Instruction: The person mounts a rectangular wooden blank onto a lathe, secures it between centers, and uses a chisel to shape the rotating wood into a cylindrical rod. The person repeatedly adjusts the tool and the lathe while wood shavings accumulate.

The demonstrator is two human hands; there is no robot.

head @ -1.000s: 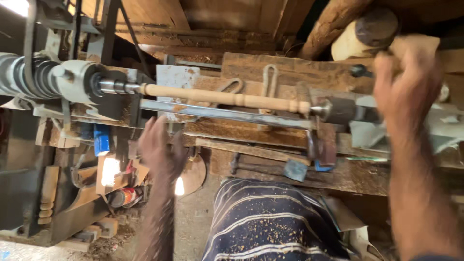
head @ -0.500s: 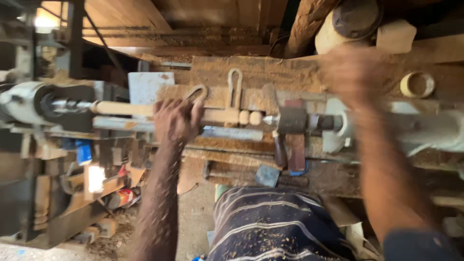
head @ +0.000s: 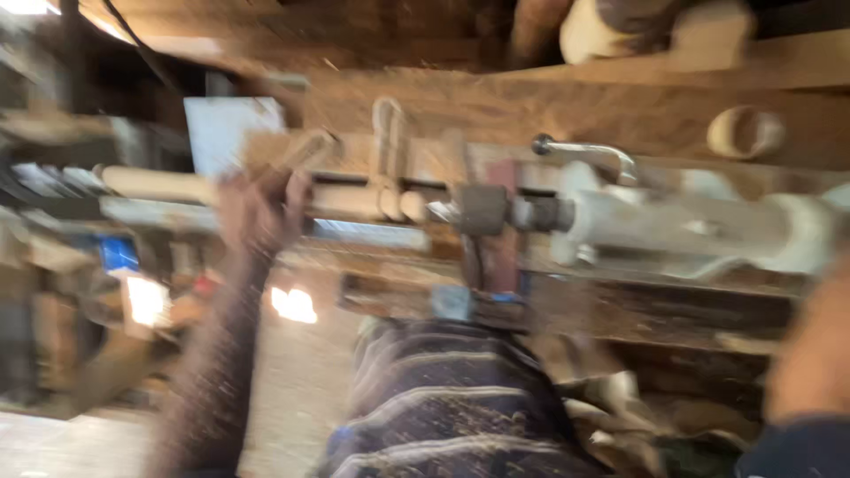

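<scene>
The left hand (head: 257, 212) has its fingers wrapped around the pale turned wooden rod (head: 354, 202), which lies across the lathe (head: 673, 221). Just past those fingers, the rod's beaded end sits apart from the pointed metal centre (head: 443, 212), so it appears released on that side but not lifted away. The right hand is out of view; only a blurred forearm (head: 810, 354) shows.

Woodturning workshop. Wood lathe (head: 620, 221) spans mid-frame, pale turned spindle (head: 354, 199) mounted left of centre. Rough plank wall (head: 549, 111) across the top, wooden offcuts on a ledge upper right. Sawdust-covered floor (head: 292, 389) lower left.
</scene>
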